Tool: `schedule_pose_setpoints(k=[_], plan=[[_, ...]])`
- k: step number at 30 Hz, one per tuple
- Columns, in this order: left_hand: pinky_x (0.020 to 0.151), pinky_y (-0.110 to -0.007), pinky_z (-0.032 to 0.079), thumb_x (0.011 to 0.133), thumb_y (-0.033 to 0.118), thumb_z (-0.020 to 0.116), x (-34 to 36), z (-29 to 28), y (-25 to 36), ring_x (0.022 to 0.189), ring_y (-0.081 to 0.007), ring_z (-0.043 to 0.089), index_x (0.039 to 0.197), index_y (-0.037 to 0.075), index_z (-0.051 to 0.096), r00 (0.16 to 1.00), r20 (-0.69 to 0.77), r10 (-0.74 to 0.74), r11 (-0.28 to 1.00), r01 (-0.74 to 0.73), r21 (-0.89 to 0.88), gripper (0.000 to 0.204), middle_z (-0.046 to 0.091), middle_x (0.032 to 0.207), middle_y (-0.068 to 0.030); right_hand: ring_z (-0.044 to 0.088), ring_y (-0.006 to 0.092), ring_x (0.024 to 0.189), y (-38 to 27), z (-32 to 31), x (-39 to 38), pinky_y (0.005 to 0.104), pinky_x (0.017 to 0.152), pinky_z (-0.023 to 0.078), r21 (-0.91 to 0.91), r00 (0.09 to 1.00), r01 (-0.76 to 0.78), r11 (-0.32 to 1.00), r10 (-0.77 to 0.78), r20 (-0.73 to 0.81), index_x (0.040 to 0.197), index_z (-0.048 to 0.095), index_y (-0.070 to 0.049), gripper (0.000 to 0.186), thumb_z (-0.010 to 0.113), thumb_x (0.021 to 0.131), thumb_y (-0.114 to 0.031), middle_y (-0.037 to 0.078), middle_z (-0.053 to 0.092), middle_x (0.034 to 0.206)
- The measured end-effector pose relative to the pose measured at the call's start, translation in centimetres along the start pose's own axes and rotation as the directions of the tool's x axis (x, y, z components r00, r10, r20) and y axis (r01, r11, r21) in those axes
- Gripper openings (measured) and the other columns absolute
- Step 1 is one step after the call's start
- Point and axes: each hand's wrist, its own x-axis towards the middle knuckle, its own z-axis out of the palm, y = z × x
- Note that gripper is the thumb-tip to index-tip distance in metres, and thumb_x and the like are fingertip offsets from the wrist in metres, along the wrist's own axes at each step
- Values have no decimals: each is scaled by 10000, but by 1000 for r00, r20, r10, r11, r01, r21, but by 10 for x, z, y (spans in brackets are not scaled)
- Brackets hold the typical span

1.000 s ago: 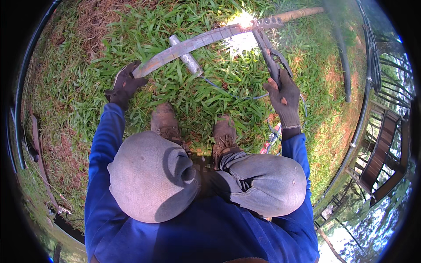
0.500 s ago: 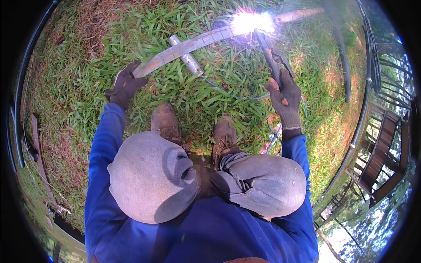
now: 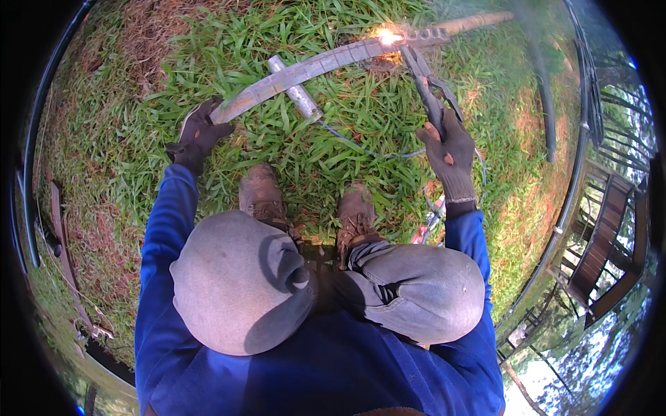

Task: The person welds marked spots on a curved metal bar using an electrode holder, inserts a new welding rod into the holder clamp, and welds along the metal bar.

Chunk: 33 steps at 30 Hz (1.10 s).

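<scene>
My left hand [image 3: 199,135], in a dark glove, is closed around the near left end of a long grey metal bar [image 3: 298,75]. The bar rests across a short metal pipe [image 3: 303,102] on the grass. My gloved right hand [image 3: 449,152] grips a welding electrode holder [image 3: 430,97], its jaws pointing away from me toward the bar. Just beyond the jaws, an orange-white glowing spot [image 3: 388,38] sits on the bar. To its right the bar shows a row of rounded notches or holes [image 3: 424,33]. Bare fingertips show through the right glove.
A thin blue cable [image 3: 374,151] runs through the grass from the pipe toward my right hand. A brown pole [image 3: 479,23] continues at the bar's far right. Dark pipes [image 3: 544,104] stand right, beside smoke. My boots [image 3: 263,187] are close below the bar.
The bright white arc with sparks has shrunk to a small orange-white glow, and the notched stretch of bar now shows. Both hands stay almost where they were.
</scene>
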Motion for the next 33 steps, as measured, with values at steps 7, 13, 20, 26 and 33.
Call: schedule_pose_setpoints(k=[7,13,20,26,33], plan=[[1127,-369,627,808,-6,964,-1,3,3,1330,-241,753,1691,31,585,1000,1,-14,999,14,-38,962,704,1615,-152,790,461,970,-1,-5,-4,550,792,610,-33,1000,24,999,-23,14,1156,592,-89,404,870,1021,-349,211,774,1096],[1131,-373,626,798,-1,972,-4,1,9,1337,-244,753,1690,18,582,1000,-3,13,996,-13,91,974,702,1618,-152,789,468,977,3,0,-1,552,798,613,-31,1000,27,999,-27,11,1181,599,-91,404,848,1039,-375,217,773,1094],[1146,-372,615,793,-2,972,-6,1,13,1342,-238,746,1687,6,580,1000,-10,7,998,-7,57,976,705,1610,-151,773,490,998,3,0,2,569,822,602,-53,999,-36,998,38,38,1223,604,-82,440,859,1021,-379,240,760,1108],[1148,-368,612,797,-12,967,-7,1,18,1339,-228,747,1688,-16,567,1000,12,-6,999,5,33,977,708,1606,-146,786,484,1015,2,0,4,564,828,615,-110,1000,3,994,0,25,1252,620,-77,407,842,1023,-330,247,776,1137],[1153,-360,606,803,-23,962,-8,1,17,1329,-219,754,1689,-12,566,1000,23,-5,1000,5,-3,971,730,1581,-134,806,234,979,10,9,8,398,856,699,6,999,-29,1000,29,27,1227,638,-4,271,813,1031,-71,152,766,1132]])
